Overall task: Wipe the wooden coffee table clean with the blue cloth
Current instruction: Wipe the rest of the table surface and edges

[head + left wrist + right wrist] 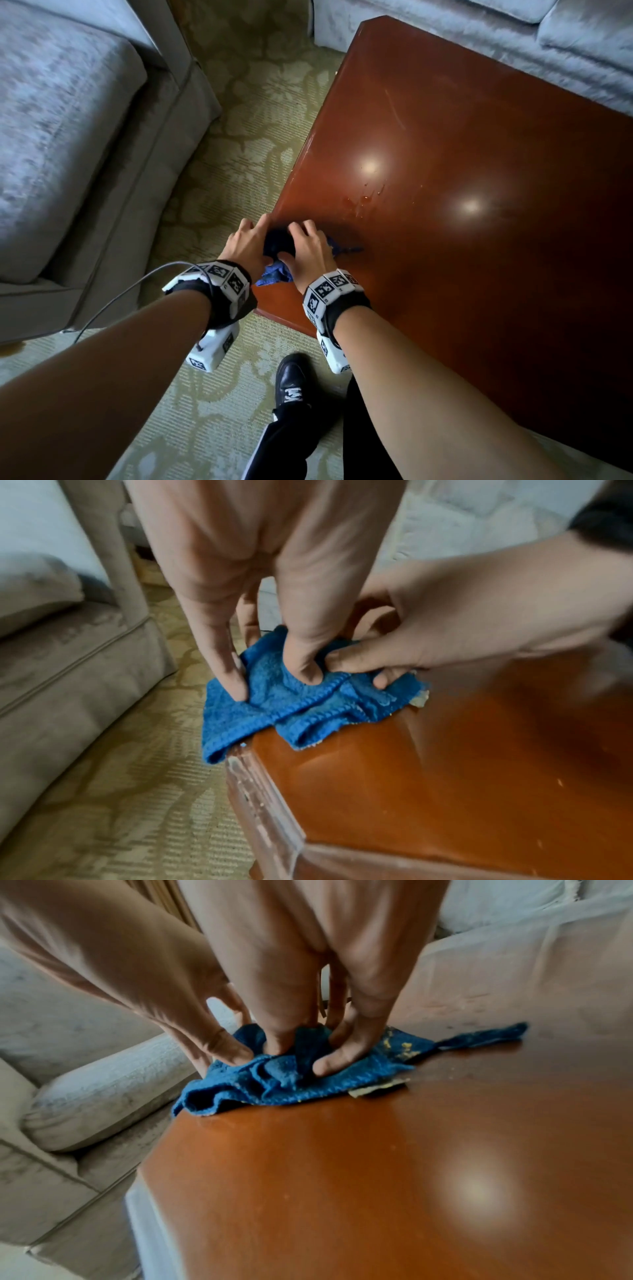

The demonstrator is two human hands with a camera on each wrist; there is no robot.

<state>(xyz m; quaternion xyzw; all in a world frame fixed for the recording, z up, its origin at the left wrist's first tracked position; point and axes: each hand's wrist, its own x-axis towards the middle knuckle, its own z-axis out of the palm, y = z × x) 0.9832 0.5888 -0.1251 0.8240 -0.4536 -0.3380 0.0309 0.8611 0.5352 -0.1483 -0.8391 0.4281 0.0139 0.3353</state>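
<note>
The blue cloth (274, 275) lies bunched at the near left edge of the glossy wooden coffee table (462, 274), partly hanging over the edge. My left hand (251, 241) and right hand (306, 245) are side by side on it. In the left wrist view the left hand (270, 674) digs thumb and finger into the cloth (274, 710), while the right hand's fingers (356, 661) pinch a fold. In the right wrist view the right hand (304, 1056) grips the cloth (342, 1083), which shows yellowish stains. A wet smear (366, 197) sits on the tabletop beyond the hands.
A grey sofa (68, 137) stands left of the table and another (513, 44) behind it. Patterned carpet (239, 154) runs between them. My black shoe (291, 377) is by the table's near corner. A cable (120, 294) trails from the left wrist.
</note>
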